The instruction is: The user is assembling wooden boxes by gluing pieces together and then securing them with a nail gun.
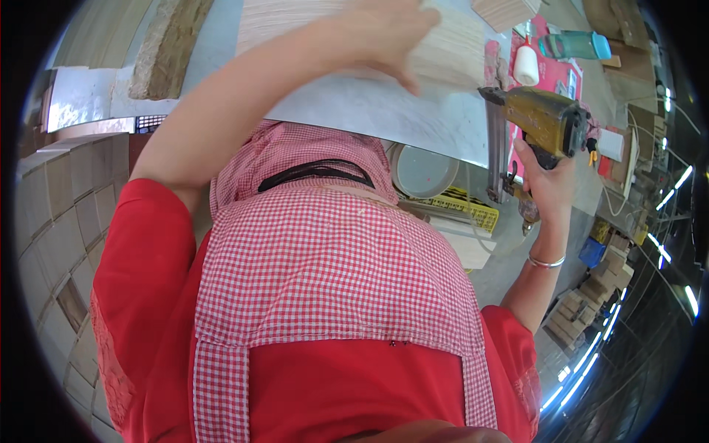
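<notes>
My left hand (pixel 388 37) is over a pale wooden board (pixel 284 18) on the worktable, its thumb spread away from the fingers. Slight blur softens the hand, and I cannot tell if it touches the wood. In my right hand (pixel 550 181) is a yellow and black nail gun (pixel 543 122), gripped by its handle. The gun's dark nose points left, toward the board's right end. A smaller wooden block (pixel 509 11) lies at the far right of the board.
A rough timber piece (pixel 168 52) sits on the metal tabletop (pixel 317 103) at left. A white bottle with a red tip (pixel 526 66) and a teal bottle (pixel 572 46) are at far right. Below the table edge are a round tub (pixel 425 171) and a yellow crate (pixel 473 210). Wood blocks are stacked left (pixel 63 229).
</notes>
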`<state>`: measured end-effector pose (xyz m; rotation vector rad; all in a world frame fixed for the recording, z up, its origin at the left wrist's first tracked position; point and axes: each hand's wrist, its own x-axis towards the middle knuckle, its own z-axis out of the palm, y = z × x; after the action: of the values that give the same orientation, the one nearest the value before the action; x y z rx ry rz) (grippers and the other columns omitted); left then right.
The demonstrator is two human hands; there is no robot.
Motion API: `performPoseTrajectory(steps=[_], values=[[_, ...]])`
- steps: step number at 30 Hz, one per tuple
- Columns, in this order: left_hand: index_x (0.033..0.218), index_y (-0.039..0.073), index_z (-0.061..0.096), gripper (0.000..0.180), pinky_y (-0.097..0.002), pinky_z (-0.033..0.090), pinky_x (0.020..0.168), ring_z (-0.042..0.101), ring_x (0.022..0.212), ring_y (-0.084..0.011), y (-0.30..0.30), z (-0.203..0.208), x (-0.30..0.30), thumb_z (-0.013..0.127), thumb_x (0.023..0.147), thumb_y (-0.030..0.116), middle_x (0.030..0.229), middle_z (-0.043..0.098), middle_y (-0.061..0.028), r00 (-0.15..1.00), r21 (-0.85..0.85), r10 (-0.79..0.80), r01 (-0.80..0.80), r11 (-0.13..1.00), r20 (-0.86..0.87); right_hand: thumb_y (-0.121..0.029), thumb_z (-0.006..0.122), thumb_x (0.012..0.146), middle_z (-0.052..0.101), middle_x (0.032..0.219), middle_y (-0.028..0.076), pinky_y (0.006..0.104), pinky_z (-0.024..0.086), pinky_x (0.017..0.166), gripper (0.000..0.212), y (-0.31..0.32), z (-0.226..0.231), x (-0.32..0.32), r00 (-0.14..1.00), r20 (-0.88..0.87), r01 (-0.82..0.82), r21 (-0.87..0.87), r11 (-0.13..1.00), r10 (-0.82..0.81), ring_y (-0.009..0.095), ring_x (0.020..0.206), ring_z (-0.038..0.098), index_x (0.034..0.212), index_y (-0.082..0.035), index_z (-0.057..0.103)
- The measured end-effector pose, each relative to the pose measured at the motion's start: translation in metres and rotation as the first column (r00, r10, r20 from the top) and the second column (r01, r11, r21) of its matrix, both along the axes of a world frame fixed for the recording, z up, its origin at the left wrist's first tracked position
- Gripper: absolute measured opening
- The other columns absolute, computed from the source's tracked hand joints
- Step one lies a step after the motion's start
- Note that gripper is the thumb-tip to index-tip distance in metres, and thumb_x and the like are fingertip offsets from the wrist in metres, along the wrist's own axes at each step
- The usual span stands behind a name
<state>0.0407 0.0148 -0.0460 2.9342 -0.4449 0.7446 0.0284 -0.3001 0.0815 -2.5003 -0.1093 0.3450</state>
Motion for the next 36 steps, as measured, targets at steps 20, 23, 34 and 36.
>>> performPoseTrajectory(steps=[20,23,34,36], values=[[0.113,0.005,0.071,0.067,-0.0508,0.047,0.099,0.058,0.116,-0.0371,0.047,0.047,-0.057,0.085,0.063,0.047,0.121,0.062,-0.0235,0.903,-0.157,0.056,-0.134,0.978,-0.426,-0.023,0.085,0.087,0.063,0.069,-0.002,0.0242,0.037,0.047,0.027,0.073,0.003,-0.024,0.994,-0.073,-0.082,0.035,0.996,0.085,0.005,0.051,0.05,0.096,-0.001,0.071],[0.113,0.004,0.071,0.068,-0.0514,0.047,0.099,0.058,0.116,-0.0375,0.046,0.043,-0.053,0.086,0.063,0.047,0.12,0.062,-0.0238,0.915,-0.147,0.069,-0.138,0.979,-0.397,-0.021,0.085,0.087,0.063,0.069,-0.003,0.0244,0.037,0.047,0.028,0.079,0.003,-0.025,0.994,-0.099,-0.053,0.014,0.998,0.055,0.005,0.051,0.049,0.099,0.0,0.071],[0.116,0.003,0.069,0.072,-0.0526,0.046,0.099,0.057,0.117,-0.0379,0.047,0.035,-0.047,0.089,0.063,0.048,0.121,0.061,-0.0241,0.899,-0.159,0.045,-0.126,0.979,-0.435,-0.024,0.084,0.088,0.064,0.07,-0.001,0.0249,0.039,0.05,0.027,0.087,0.008,-0.02,0.955,0.057,-0.28,-0.144,0.949,0.29,0.006,0.054,0.053,0.094,-0.001,0.072],[0.121,0.002,0.067,0.08,-0.0551,0.044,0.104,0.055,0.125,-0.0412,0.049,0.037,-0.049,0.09,0.062,0.051,0.13,0.058,-0.0275,0.856,-0.185,0.005,-0.118,0.976,-0.518,-0.018,0.085,0.086,0.071,0.084,0.003,0.0269,0.048,0.063,0.03,0.092,0.016,-0.019,0.975,-0.003,-0.22,-0.17,0.961,0.223,0.009,0.068,0.061,0.105,0.001,0.071]])
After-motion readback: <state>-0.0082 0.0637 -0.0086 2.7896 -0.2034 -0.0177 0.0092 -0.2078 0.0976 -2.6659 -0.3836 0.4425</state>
